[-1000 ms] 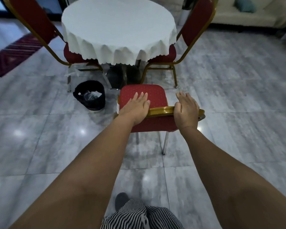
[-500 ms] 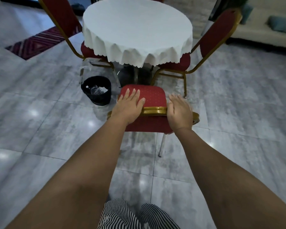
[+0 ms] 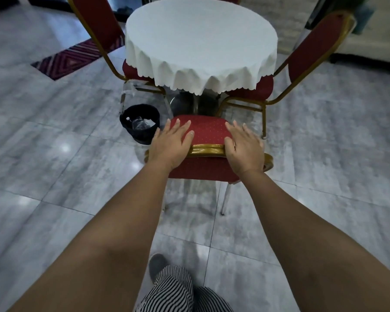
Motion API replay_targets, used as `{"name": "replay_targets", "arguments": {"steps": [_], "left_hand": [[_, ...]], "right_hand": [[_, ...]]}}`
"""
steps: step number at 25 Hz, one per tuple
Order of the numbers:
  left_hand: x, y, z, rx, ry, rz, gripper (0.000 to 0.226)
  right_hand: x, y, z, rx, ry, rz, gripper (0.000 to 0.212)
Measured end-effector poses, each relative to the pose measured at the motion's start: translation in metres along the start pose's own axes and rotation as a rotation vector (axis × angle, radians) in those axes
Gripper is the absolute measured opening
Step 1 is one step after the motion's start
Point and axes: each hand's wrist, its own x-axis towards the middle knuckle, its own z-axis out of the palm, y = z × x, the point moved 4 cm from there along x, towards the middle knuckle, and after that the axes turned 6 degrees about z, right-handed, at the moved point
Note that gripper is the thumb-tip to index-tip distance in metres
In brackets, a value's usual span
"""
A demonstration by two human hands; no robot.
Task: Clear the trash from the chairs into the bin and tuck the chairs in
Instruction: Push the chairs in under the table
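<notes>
Left hand and right hand flat, fingers straight, on near red banquet chair's gold-trimmed backrest, black bin (clear trash inside) just left

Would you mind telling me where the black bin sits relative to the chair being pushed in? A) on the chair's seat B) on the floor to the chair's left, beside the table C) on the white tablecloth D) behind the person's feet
B: the black bin stands on the floor just left of the near chair, by the table, with clear trash inside it.
</notes>
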Motion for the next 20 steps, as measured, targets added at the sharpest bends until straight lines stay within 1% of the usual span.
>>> {"name": "replay_targets", "arguments": {"steps": [5, 10, 12, 15, 18, 20], "left_hand": [[0.042, -0.005, -0.004, -0.002, 0.02, -0.004, 0.054], [0.106, -0.016, -0.007, -0.018, 0.011, -0.008, 0.055], [0.127, -0.02, -0.007, -0.012, 0.013, 0.005, 0.055], [0.164, -0.03, -0.011, -0.015, -0.003, 0.017, 0.054], [0.195, -0.04, -0.016, -0.003, -0.003, 0.023, 0.054], [0.214, -0.045, -0.019, 0.001, 0.001, 0.025, 0.054]], "right_hand": [[0.044, -0.003, 0.007, -0.003, 0.013, 0.003, 0.071], [0.107, -0.008, 0.016, 0.009, 0.007, 0.022, 0.082], [0.127, -0.011, 0.018, 0.008, 0.019, 0.014, 0.082], [0.163, -0.017, 0.023, -0.006, 0.02, 0.022, 0.078], [0.195, -0.022, 0.032, -0.028, 0.014, 0.021, 0.067], [0.213, -0.025, 0.038, -0.025, 0.014, 0.017, 0.063]]}}
